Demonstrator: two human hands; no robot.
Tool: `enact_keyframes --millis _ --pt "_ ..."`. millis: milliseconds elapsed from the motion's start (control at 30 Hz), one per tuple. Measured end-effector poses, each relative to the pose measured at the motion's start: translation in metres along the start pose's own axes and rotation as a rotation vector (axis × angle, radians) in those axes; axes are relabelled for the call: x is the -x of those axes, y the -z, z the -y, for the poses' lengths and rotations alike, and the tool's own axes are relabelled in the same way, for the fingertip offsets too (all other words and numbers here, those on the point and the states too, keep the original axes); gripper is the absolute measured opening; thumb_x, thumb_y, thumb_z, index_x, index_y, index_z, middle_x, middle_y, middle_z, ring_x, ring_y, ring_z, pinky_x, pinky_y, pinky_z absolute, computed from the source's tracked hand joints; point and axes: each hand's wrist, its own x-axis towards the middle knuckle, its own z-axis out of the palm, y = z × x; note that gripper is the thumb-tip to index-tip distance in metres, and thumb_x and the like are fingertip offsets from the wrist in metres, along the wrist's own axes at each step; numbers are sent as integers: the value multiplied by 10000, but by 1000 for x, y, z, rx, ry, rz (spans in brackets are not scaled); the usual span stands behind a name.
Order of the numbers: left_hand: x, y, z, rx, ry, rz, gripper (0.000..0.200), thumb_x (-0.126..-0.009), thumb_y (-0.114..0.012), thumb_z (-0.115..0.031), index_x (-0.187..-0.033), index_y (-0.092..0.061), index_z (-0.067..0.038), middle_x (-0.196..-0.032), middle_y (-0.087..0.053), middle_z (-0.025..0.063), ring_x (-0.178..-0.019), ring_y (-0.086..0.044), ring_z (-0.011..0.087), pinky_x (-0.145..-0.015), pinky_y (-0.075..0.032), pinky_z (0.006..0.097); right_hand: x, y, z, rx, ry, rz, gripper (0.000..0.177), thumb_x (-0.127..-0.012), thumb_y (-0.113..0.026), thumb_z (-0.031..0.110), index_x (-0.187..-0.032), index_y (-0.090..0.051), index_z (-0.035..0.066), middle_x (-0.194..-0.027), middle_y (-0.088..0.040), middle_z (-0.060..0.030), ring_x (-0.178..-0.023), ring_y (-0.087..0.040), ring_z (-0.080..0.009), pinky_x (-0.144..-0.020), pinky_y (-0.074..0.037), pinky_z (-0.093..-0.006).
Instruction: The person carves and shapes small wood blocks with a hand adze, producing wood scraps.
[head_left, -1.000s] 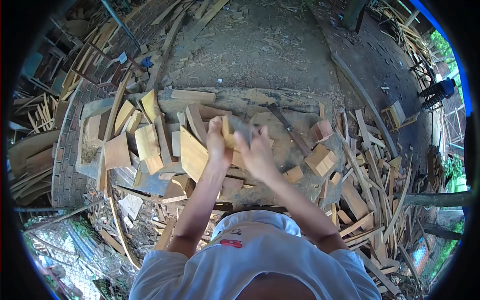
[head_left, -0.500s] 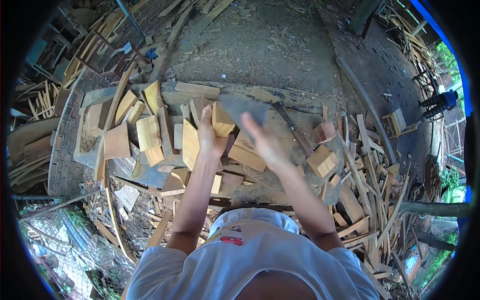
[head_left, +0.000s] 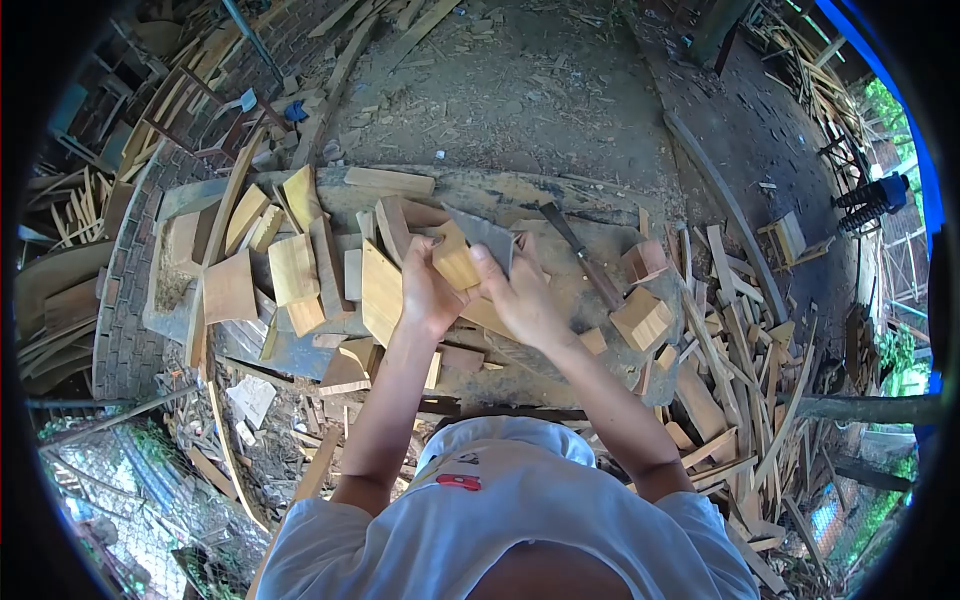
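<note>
In the middle of the view my left hand (head_left: 430, 286) is closed around a yellowish wood block (head_left: 456, 258), holding it up over the workbench. My right hand (head_left: 516, 298) grips a stiff grey sheet that looks like sandpaper (head_left: 484, 230), with the thumb on its near side. The sheet lies against the right side of the block, and the two hands nearly meet below it. Beyond the hands to the right lies a chisel-like tool (head_left: 585, 258) with a dark blade and wooden handle. A flat light board (head_left: 383, 290) rests just left of my left hand.
Wood offcuts lie over the bench (head_left: 590, 372), among them a light block (head_left: 642, 320) at the right and a pale block (head_left: 295, 270) at the left. A long strip (head_left: 232, 200) crosses the left end. Scrap wood (head_left: 735, 370) is heaped on the right.
My right hand, blurred before, has moved left and down, bringing the grey sheet against the wood block. My left hand keeps its hold, with the block turned and tilted slightly.
</note>
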Motion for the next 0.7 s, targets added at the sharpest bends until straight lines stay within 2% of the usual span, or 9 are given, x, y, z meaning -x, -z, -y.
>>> enact_keyframes --millis 100,233,333,367,400,467,533,600,700 --pt "-13 10 13 -9 -104 -57 334 -951 -314 -358 -1102 -468 -103 -1058 -539 58 -986 -561 179 -862 -476 366 9 -13 11 378 263 -42 398 -922 -448 285 -1225 -542 44 -1234 -538 -83 -934 -418 -277 -890 -355 -365" --pt "3 -19 14 -271 -237 -143 295 -980 -291 -329 -1105 -434 -104 -1025 -530 54 -994 -544 159 -854 -469 340 -3 -3 5 448 219 -78 406 -919 -447 291 -1239 -537 58 -1267 -524 -43 -896 -425 -258 -860 -357 -363" --pt "-1 -19 26 -194 -259 -218 303 -985 -280 -339 -1090 -435 -102 -1042 -521 63 -1014 -525 156 -866 -452 338 -5 -8 5 490 173 -129 415 -918 -445 302 -1253 -528 71 -1265 -525 -40 -887 -427 -246 -850 -355 -353" --pt "-9 -7 25 -139 -262 -87 317 -990 -274 -320 -1125 -482 -122 -1023 -543 29 -1007 -524 136 -880 -440 307 4 -10 11 487 127 -74 426 -917 -443 314 -1261 -522 75 -1270 -524 -31 -886 -427 -238 -841 -352 -355" --pt "-12 -1 18 -50 -173 -160 282 -983 -284 -339 -1008 -436 -102 -1010 -493 50 -937 -510 150 -856 -433 334 15 -18 7 487 209 -93 425 -921 -433 311 -1255 -523 64 -1272 -523 -23 -879 -426 -241 -824 -355 -369" --pt "-21 19 19 -103 -251 -106 276 -986 -286 -303 -1040 -482 -115 -1005 -528 23 -978 -522 136 -893 -423 327 17 -13 4 437 152 -19 421 -918 -445 308 -1262 -522 79 -1290 -513 -16 -871 -424 -239 -830 -355 -368" --pt "-4 -12 21 -321 -289 -133 264 -983 -295 -305 -1027 -476 -118 -990 -532 18 -956 -526 132 -879 -430 327 -7 -4 5 436 138 -77 411 -920 -444 305 -1257 -528 85 -1291 -513 -15 -866 -424 -239 -833 -356 -362" --pt "-6 -12 28 -308 -323 -118 281 -984 -286 -315 -1049 -475 -117 -1003 -535 21 -965 -527 136 -880 -431 330 -9 -3 7 440 126 -129 402 -921 -443 303 -1251 -534 92 -1291 -513 -14 -862 -425 -239 -836 -356 -357" --pt "-12 -10 22 -87 -261 -100 312 -986 -271 -327 -1082 -472 -108 -1028 -535 27 -968 -524 138 -893 -425 333 10 -15 10 419 210 -117 376 -922 -433 299 -1195 -567 77 -1239 -542 -9 -878 -426 -251 -810 -354 -363"
